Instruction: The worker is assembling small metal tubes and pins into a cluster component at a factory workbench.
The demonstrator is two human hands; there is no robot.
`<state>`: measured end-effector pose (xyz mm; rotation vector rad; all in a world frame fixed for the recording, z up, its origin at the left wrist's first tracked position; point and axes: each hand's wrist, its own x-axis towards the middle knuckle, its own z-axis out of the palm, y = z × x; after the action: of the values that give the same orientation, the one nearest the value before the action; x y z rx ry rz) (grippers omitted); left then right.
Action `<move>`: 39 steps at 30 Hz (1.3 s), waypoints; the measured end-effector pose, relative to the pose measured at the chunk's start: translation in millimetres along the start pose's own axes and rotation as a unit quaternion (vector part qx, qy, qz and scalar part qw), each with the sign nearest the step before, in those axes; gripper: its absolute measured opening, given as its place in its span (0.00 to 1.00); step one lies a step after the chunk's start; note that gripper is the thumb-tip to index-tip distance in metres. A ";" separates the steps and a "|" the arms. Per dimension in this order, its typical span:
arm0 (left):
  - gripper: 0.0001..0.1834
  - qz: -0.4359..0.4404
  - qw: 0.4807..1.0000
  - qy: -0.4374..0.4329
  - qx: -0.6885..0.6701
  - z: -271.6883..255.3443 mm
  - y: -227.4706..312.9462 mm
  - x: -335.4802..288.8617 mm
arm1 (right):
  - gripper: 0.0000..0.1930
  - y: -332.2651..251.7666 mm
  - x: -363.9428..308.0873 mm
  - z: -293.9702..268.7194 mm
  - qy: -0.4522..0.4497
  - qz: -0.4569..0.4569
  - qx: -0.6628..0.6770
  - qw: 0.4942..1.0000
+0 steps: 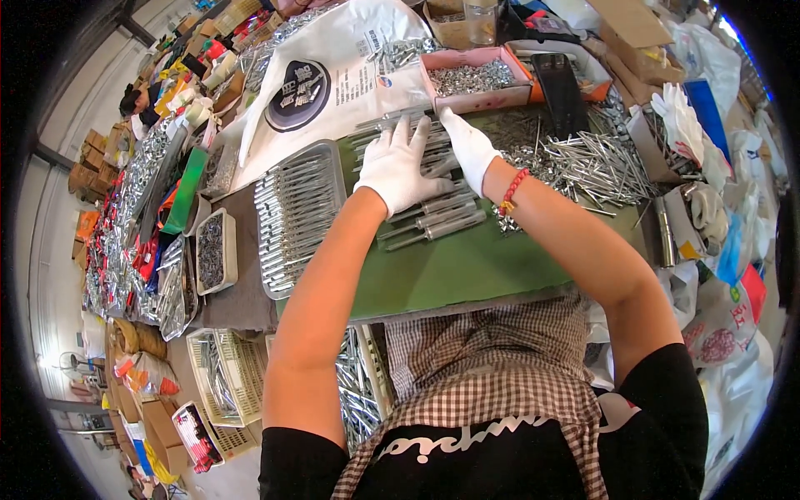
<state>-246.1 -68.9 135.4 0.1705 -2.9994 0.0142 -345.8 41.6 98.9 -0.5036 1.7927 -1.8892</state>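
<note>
My left hand (398, 169), in a white glove, lies with fingers spread over a row of slim silver metal rods with thicker sleeves (440, 220) on the green work surface (417, 279). At the row's right end rests my right hand (468, 150), also gloved. It is seen edge-on with its fingers stretched away from me, and its thumb is hidden. The rods lie side by side, partly covered by both hands. Just left of them, a shallow grey tray (341, 177) holds more such rods in neat columns.
Loose long nails or pins (596, 167) are heaped to the right, beside small metal nuts. Behind sits a pink box (479, 58) of small silver pieces. A white sack (350, 62) covers the far left. A white tub (232, 250) of dark screws stands left of the tray.
</note>
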 end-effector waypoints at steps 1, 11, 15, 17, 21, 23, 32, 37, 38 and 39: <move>0.51 0.001 1.000 0.000 0.000 -3.3 3.4 -0.5 | 0.30 1.3 1.2 -1.2 0.001 0.000 0.000 1.000; 0.15 0.017 0.989 0.142 -0.034 6.3 -11.7 -0.4 | 0.28 8.6 10.8 -3.4 -0.033 0.058 0.124 0.990; 0.13 0.041 0.988 0.146 0.020 8.3 -14.2 -1.0 | 0.28 6.8 10.1 -2.9 -0.016 0.056 0.102 0.993; 0.12 0.036 0.987 0.154 0.036 6.4 -13.1 -2.9 | 0.28 8.3 10.0 -2.4 -0.023 0.052 0.113 0.992; 0.12 0.018 0.986 0.168 -0.014 -0.4 -10.4 -7.4 | 0.28 22.9 21.7 -8.0 -0.059 0.004 0.142 0.988; 0.13 0.016 0.980 0.194 -0.033 -5.9 -9.4 -15.4 | 0.28 11.3 8.2 -7.8 -0.058 0.034 0.156 0.985; 0.23 0.134 0.983 0.107 -0.071 -3.5 42.1 -94.9 | 0.29 15.7 1.2 -12.6 -0.055 0.035 0.154 0.986; 0.15 0.049 0.988 0.145 -0.015 3.4 34.4 -97.8 | 0.30 5.2 -7.8 -11.6 -0.042 0.054 0.102 0.992; 0.14 0.036 0.989 0.144 -0.018 2.8 36.2 -97.3 | 0.32 7.1 -8.3 -7.8 -0.047 0.017 0.141 0.989; 0.14 0.036 0.989 0.145 -0.019 4.2 37.9 -96.9 | 0.32 8.2 -10.8 -8.9 -0.046 0.017 0.140 0.989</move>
<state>-155.6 -20.4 117.9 0.0490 -2.7124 -0.0097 -341.3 54.9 90.8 -0.4469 1.4372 -2.0181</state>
